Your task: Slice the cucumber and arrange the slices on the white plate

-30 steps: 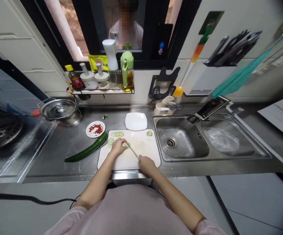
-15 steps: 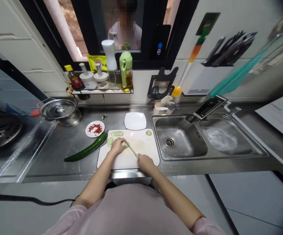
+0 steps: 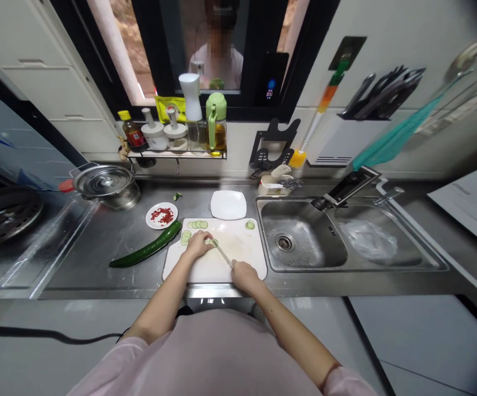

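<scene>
On the white cutting board (image 3: 205, 269), my right hand (image 3: 244, 276) is closed around the handle of a knife (image 3: 223, 254). The blade points away to the left, its tip beside a few pale green cucumber slices (image 3: 214, 242). My left hand (image 3: 199, 245) rests with curled fingers against those slices, partly covering them. More cucumber slices (image 3: 197, 225) lie in a row at the board's top left, others (image 3: 186, 237) just left of my left hand, and a small stack (image 3: 250, 225) at the top right corner. A whole cucumber (image 3: 145, 250) lies on the counter left of the board.
A small plate of chopped red pieces (image 3: 154, 219) and a white square dish (image 3: 228, 205) stand behind. A lidded steel pot (image 3: 118, 192) is at the left, a double sink (image 3: 304, 266) at the right. Seasoning bottles fill a wall rack (image 3: 201, 155).
The camera view has shifted slightly. Both hands and the knife keep nearly the same places on the board, and the slices look unchanged.
</scene>
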The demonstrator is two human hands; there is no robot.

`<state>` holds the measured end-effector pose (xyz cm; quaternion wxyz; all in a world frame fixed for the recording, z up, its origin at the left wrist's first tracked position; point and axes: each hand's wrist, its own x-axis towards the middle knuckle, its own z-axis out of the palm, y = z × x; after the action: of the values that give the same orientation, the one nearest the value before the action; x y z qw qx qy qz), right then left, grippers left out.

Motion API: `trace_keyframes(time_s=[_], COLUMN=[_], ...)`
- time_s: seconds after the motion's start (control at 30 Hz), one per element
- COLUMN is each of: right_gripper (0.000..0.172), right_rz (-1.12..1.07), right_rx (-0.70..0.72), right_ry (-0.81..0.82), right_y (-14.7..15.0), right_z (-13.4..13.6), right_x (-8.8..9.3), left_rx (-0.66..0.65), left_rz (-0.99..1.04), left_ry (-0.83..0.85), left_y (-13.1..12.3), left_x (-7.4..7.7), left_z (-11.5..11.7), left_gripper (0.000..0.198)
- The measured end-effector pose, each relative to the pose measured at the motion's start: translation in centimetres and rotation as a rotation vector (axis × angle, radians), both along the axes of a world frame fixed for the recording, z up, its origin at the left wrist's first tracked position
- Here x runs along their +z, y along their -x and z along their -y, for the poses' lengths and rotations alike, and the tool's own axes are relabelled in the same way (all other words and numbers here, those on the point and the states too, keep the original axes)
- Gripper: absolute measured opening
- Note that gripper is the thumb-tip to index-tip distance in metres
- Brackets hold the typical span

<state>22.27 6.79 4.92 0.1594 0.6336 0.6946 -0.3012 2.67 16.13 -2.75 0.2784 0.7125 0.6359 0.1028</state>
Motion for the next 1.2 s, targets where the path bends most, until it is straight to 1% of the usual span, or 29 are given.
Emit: trace_keyframes(time_s=[0.37, 0.5, 0.63, 0.73, 0.9, 1.0, 1.07, 1.2], right_gripper=[0.032, 0.031, 0.029, 0.031, 0.034, 0.035, 0.036, 0.036], right_rz=[0.027, 0.017, -0.060, -0.080, -0.115, -0.139, -0.143, -0.138], right_rx=[0.017, 0.026, 0.018, -0.022, -0.063, -0.060, -0.056, -0.050], right_ry=[-0.013, -0.021, -0.025, -0.075, -0.097, -0.095, -0.088, -0.083], right_y=[-1.4, -2.3, -4.1, -5.5, -6.7, -6.8, -6.7, -6.3], right_z=[2.1, 2.8, 2.5, 1.8, 1.0, 0.8, 0.7, 0.1], right_x=[0.0, -0.1, -0.4, -0.7, -1.4, -1.9, -2.1, -2.2], left_rx=[-0.004, 0.017, 0.078, 0.119, 0.155, 0.216, 0.283, 0.486], left_rz=[-0.018, -0.011, 0.001, -0.013, 0.062, 0.141, 0.206, 0.283], left_ry=[0.011, 0.021, 0.035, 0.032, 0.011, -0.010, -0.026, -0.075], left_y=[-0.1, -0.4, -0.9, -1.3, -2.0, -2.0, -1.4, 1.2], left_x=[0.3, 0.5, 0.8, 1.1, 1.5, 1.5, 1.2, 0.4], left_z=[0.0, 0.1, 0.2, 0.2, 0.6, 1.3, 1.9, 3.5], left_gripper=[0.032, 0.031, 0.029, 0.026, 0.018, 0.012, 0.010, 0.009])
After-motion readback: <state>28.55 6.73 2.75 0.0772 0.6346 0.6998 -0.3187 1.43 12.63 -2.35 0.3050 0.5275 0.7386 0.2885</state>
